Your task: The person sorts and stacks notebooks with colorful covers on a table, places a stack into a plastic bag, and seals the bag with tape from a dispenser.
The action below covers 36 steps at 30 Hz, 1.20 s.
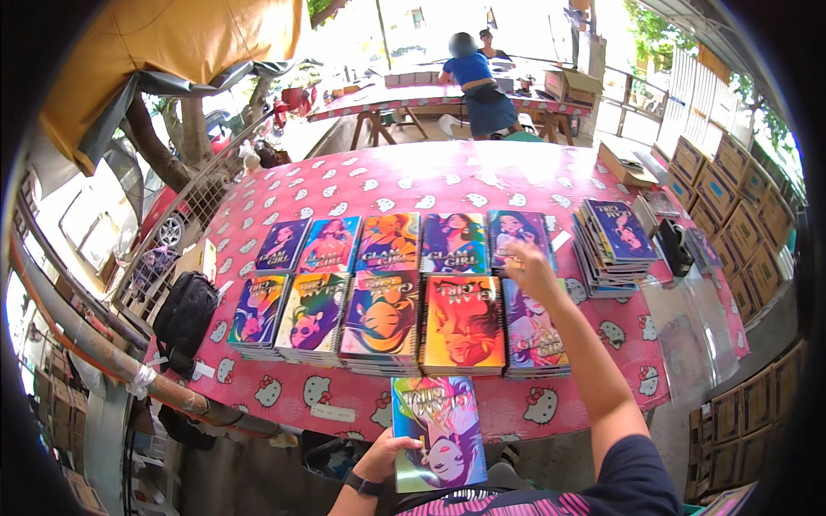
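In front of my body, my left hand [384, 457] grips a spiral notebook [439, 434] by its left edge, thumb on the cover. This cover shows a colourful drawn figure, upside down to me. My right hand [528, 270] reaches over the far right end of two rows of stacked notebooks. Its fingers are bent and a little apart over a purple notebook [516, 230]; contact cannot be made out. Below that hand lies another purple notebook [535, 331], partly behind my forearm. Beside it is an orange-red notebook [465, 322]. More illustrated stacks, such as a blue-pink one [329, 242], extend left.
A taller notebook stack [613, 249] stands at the right on the pink patterned tablecloth [340, 187]. Clear plastic sheets [688, 331] lie at the right edge. A black backpack [187, 314] sits at the left. Cartons [731, 206] are piled right. A person in blue [471, 73] stands beyond.
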### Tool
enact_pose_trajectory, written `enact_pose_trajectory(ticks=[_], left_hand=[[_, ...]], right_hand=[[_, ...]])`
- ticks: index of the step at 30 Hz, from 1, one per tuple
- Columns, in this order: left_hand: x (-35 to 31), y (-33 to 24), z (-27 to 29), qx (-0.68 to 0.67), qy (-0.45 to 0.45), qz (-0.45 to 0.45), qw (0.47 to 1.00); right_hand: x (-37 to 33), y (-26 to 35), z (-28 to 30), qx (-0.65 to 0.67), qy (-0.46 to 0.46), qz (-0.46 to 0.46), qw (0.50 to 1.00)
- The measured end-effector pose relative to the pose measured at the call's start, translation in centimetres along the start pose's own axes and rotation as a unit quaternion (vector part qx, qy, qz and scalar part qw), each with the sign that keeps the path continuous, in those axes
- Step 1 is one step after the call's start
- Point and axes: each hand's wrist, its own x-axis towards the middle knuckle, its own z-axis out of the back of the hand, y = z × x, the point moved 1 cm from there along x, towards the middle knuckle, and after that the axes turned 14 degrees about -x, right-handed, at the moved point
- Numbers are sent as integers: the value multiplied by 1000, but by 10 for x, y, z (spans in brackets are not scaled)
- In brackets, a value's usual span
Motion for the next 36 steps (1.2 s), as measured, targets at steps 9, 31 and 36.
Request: enact_pose_trajectory(ticks=[9,31,36], left_hand=[[1,7,93,-75,-97,-37,992],[-16,-57,138,19,-47,-137,989],[-24,-75,158,-61,-19,-87,994]], right_hand=[[26,-33,-85,-272,254,-11,928],[-100,228,-42,-227,141,24,963],[-134,198,-42,-145,48,-16,988]])
